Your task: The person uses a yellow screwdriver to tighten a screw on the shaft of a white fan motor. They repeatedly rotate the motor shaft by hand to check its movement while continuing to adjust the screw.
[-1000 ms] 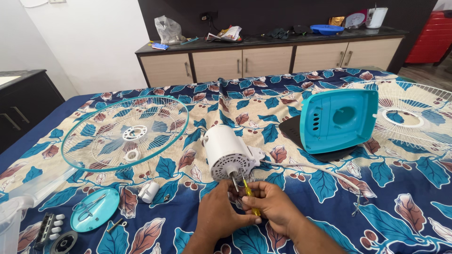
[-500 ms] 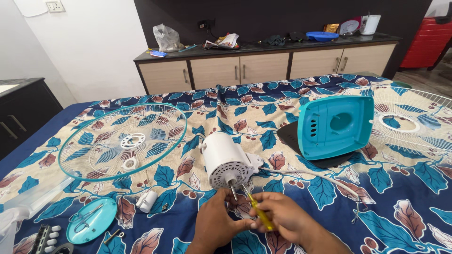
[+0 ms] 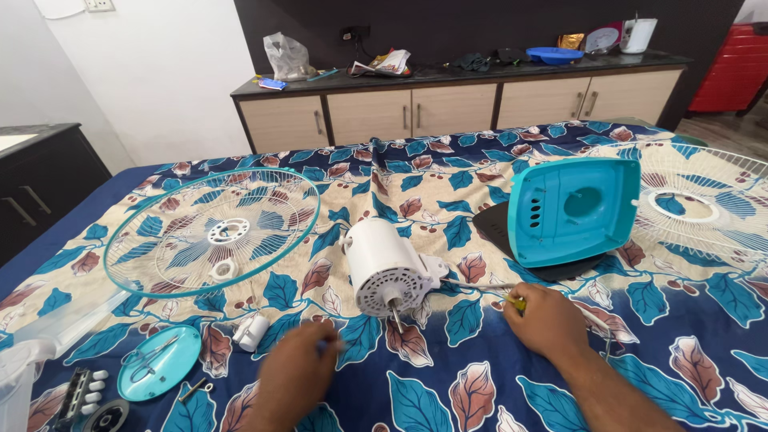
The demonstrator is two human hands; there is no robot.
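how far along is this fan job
Done: the round teal wire guard, white wire guard and teal square plastic housing lie apart on the leaf-print bedsheet. In hand: the right hand grips a yellow-handled screwdriver; the left hand rests beside the white cylindrical motor. Left: motor remains uncovered.

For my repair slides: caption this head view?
Hands flank a white fan motor on a leaf-print sheet.

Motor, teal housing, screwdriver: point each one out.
motor (image 3: pixel 390 268): head view, on its white vented casing.
teal housing (image 3: pixel 572 210): head view, on its inner face.
screwdriver (image 3: pixel 518 303): head view, on the yellow handle showing at the right hand.
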